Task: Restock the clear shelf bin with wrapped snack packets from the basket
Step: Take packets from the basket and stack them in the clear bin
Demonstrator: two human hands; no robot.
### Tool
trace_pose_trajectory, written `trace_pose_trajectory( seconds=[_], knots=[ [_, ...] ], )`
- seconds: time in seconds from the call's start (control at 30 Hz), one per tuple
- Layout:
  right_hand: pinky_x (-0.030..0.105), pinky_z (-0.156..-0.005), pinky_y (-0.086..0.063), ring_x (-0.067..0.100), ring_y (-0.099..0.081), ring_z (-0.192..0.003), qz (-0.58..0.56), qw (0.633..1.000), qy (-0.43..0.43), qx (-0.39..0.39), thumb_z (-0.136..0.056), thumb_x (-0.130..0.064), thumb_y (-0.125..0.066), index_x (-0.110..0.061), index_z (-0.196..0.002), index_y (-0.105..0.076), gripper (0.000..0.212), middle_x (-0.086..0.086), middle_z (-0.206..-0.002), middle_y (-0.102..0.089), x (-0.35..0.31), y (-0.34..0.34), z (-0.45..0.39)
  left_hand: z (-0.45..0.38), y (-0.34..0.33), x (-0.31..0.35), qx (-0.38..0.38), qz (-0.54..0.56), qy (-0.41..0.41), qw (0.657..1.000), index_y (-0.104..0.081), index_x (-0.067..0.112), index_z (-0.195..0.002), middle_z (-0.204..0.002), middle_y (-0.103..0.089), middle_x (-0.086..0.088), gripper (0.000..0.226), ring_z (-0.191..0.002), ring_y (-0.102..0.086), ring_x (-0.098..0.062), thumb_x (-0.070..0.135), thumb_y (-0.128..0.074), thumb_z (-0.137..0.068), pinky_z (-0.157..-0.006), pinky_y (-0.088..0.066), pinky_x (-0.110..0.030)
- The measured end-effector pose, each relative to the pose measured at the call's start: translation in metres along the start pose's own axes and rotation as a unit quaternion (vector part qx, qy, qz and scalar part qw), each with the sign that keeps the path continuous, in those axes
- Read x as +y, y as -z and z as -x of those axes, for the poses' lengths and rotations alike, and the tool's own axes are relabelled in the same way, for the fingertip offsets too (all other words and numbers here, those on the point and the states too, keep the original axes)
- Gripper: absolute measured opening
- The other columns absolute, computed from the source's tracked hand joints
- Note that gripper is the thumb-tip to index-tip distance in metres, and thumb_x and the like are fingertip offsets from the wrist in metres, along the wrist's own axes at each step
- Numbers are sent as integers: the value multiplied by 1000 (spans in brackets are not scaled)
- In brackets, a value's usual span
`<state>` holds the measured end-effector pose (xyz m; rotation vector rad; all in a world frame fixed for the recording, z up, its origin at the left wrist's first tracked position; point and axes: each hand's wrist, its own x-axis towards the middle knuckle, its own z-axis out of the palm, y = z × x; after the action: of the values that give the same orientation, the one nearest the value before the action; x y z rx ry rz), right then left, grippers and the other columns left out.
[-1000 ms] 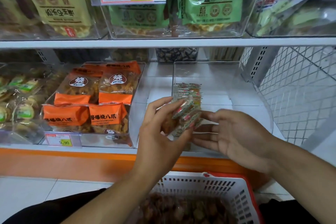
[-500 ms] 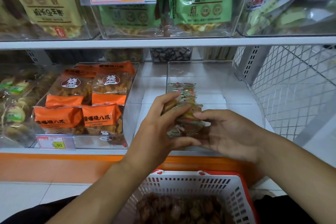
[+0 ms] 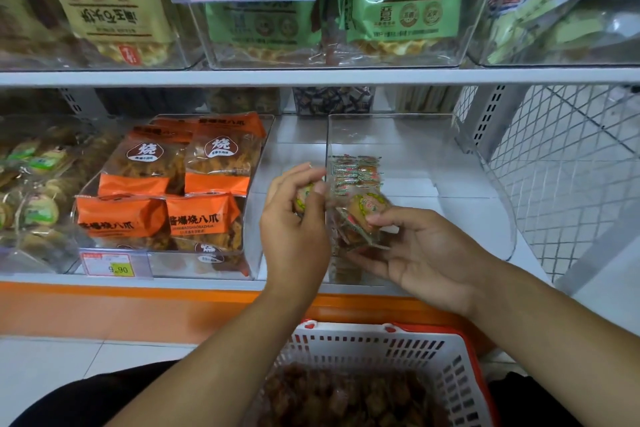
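The clear shelf bin (image 3: 485, 191) stands on the lower shelf, right of centre, with a small row of wrapped snack packets (image 3: 355, 173) upright at its left wall. My left hand (image 3: 294, 232) pinches one wrapped packet (image 3: 304, 199) just outside the bin's left front corner. My right hand (image 3: 426, 253) holds a small bunch of packets (image 3: 363, 215) at the bin's open front. The white basket with a red rim (image 3: 381, 354) sits below, between my arms, and is filled with brown wrapped packets (image 3: 346, 395).
A clear bin of orange snack bags (image 3: 173, 191) stands left of the target bin, with a 9.90 price tag (image 3: 114, 265). Green and yellow bags fill the upper shelf bins (image 3: 398, 10). A white wire mesh panel (image 3: 571, 166) closes the shelf's right end.
My left hand has pulled one packet away from the bunch and moved it up and left. My right hand has kept the rest of the bunch at the bin's front.
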<state>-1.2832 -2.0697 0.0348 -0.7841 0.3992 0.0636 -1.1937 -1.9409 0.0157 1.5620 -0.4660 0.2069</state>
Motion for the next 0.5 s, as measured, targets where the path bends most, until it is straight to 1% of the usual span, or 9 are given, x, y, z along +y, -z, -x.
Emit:
trace_pose_trajectory(
  seconds=[0.07,0.1,0.17,0.23,0.27,0.33,0.4,0.43,0.5],
  knots=[
    [45,-92,-59,33,-68,-108,16,1000,22,-12,-75,-5,-68,-4,-126,-66,51,23,-124,-67,-5,-1,0,-6,2,1,7,22,39,999,-73,20,-105,-118,-67,-4,21,-110,-67,-21,5,-59,-101,-92,-58,-48],
    [47,-94,-58,32,-66,-109,28,999,34,-23,-75,-4,-68,-8,-126,-68,51,22,-125,-66,-8,-2,1,-8,4,3,-2,27,64,998,-74,20,-104,-117,-68,-7,20,-106,-68,-22,8,-59,-101,-90,-59,-49],
    [50,-103,-52,33,-64,-114,56,996,55,-49,-76,-3,-68,-15,-128,-69,53,19,-127,-66,-11,-1,3,-9,6,7,-49,56,121,990,-78,17,-102,-113,-71,-11,19,-102,-70,-25,25,-60,-100,-90,-59,-51],
    [55,-110,-44,38,-59,-124,78,993,69,-57,-77,-1,-65,-14,-131,-67,55,21,-133,-64,-12,0,4,-7,8,11,-109,106,166,974,-78,11,-100,-108,-74,-17,39,-102,-72,-30,43,-58,-94,-89,-60,-48],
    [56,-112,-42,39,-57,-128,82,993,74,-53,-78,-2,-64,-12,-130,-67,53,22,-134,-63,-12,0,4,-7,10,11,-131,125,179,967,-77,9,-103,-106,-75,-17,45,-102,-73,-29,48,-60,-91,-87,-61,-42],
    [56,-113,-40,39,-56,-128,82,992,82,-47,-79,-3,-61,-9,-129,-68,50,22,-132,-64,-12,0,4,-7,14,12,-158,152,208,953,-74,8,-114,-107,-77,-12,50,-102,-74,-23,50,-70,-87,-81,-60,-29],
    [54,-113,-41,38,-56,-129,90,990,89,-62,-83,-3,-59,-9,-132,-64,50,21,-134,-63,-11,-1,5,-5,15,12,-188,195,238,933,-70,6,-118,-109,-77,-9,51,-100,-74,-18,44,-78,-84,-79,-58,-23],
    [52,-112,-43,36,-58,-128,91,989,90,-70,-85,-3,-58,-9,-134,-63,50,21,-135,-63,-10,-2,5,-3,15,12,-196,220,252,922,-68,5,-116,-107,-77,-9,51,-98,-75,-17,41,-77,-81,-77,-57,-23],
    [49,-110,-46,32,-61,-125,88,989,89,-80,-87,-4,-56,-9,-135,-62,48,19,-134,-64,-9,-3,5,-2,13,11,-193,261,274,905,-66,9,-108,-102,-77,-7,45,-92,-74,-15,38,-77,-76,-74,-58,-23]
  ],
)
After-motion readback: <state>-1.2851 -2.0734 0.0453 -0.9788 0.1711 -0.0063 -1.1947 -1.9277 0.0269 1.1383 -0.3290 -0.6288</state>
